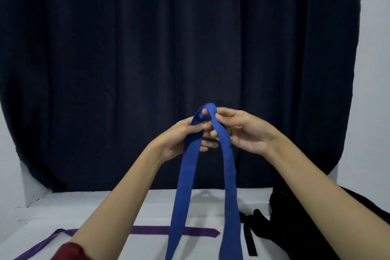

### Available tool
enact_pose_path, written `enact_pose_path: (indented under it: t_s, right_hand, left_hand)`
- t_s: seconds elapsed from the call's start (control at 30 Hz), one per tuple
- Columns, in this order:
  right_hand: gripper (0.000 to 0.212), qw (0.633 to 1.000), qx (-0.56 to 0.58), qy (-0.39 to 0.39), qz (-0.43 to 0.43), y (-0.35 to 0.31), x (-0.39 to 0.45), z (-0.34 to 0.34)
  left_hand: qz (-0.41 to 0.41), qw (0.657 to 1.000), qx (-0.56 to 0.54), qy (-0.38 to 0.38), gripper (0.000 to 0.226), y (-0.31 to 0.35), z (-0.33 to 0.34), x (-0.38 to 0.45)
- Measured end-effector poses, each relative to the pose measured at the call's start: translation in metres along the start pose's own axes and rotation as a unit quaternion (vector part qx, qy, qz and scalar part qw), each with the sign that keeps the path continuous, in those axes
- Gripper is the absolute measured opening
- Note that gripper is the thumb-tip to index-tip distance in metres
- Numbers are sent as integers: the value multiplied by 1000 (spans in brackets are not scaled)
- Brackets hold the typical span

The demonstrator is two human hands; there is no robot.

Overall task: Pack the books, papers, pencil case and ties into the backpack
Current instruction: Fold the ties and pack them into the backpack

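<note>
We hold the blue tie [226, 164] up in front of us, folded over at its middle into a soft loop, so that two flat woven bands hang down side by side and run out of view at the bottom edge. The cloth looks matte and slightly nubby, with a rounded bend at the top rather than a crease.

Our left hand [185, 139] has its grip closed on the left band — fingers curled round the cloth just below the fold, one fingertip showing through the loop. Our right hand [242, 131] pinches the right band near the fold between thumb and fingertips, palm turned toward us, the other fingers loosely bent. The two hands sit close together, nearly touching across the loop. A dark red sleeve [69, 252] shows at the left forearm.

Below, the white counter [118, 202] carries a purple tie [198, 230] lying flat, a smooth narrow ribbon with a pointed end toward the right; its other end trails off at the lower left. At the right edge rests the black backpack [282, 213], soft and slumped, with a flat black strap [250, 240] lying on the counter beside it. Behind everything hangs a dark navy curtain [147, 38] in heavy vertical folds against a pale wall [373, 48].
</note>
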State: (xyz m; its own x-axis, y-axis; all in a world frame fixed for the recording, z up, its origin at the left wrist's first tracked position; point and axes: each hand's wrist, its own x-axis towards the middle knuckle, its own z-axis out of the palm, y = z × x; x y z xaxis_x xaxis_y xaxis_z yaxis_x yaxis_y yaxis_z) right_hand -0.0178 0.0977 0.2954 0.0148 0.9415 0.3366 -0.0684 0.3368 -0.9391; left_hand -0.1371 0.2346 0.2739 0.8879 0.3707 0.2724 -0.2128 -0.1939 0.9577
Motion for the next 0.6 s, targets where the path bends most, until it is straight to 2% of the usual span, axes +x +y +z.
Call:
enact_pose_path:
  t_s: [0.1, 0.2, 0.23, 0.3, 0.37, 0.43, 0.53, 0.6]
  right_hand:
    - [30, 998, -46, 22, -46, -16, 12, 1]
    - [7, 970, -189, 140, -63, -29, 24, -1]
    - [8, 957, -216, 185, -64, -32, 27, -3]
    - [19, 944, -212, 246, -55, -36, 29, -11]
    - [19, 952, -176, 248, -29, -37, 26, -19]
    - [13, 960, -156, 231, -8, -35, 22, -26]
    - [9, 952, -215, 217, 1, -31, 18, -34]
    - [5, 936, -292, 195, 20, -32, 15, -37]
  left_hand:
    - [19, 1000, -17, 8, 23, -1, 10, 8]
    - [27, 999, -42, 5, 26, 0, 17, 12]
    - [27, 998, -55, 1, 26, 0, 17, 12]
    - [21, 996, -86, 10, 22, 1, 15, 12]
    - [19, 994, -102, 44, 22, 0, 11, 11]
    - [30, 996, -42, 76, 22, -3, 3, 9]
    - [64, 969, 177, 161, 20, -10, -7, 8]
    - [108, 953, 192, 206, 22, -12, -8, 9]
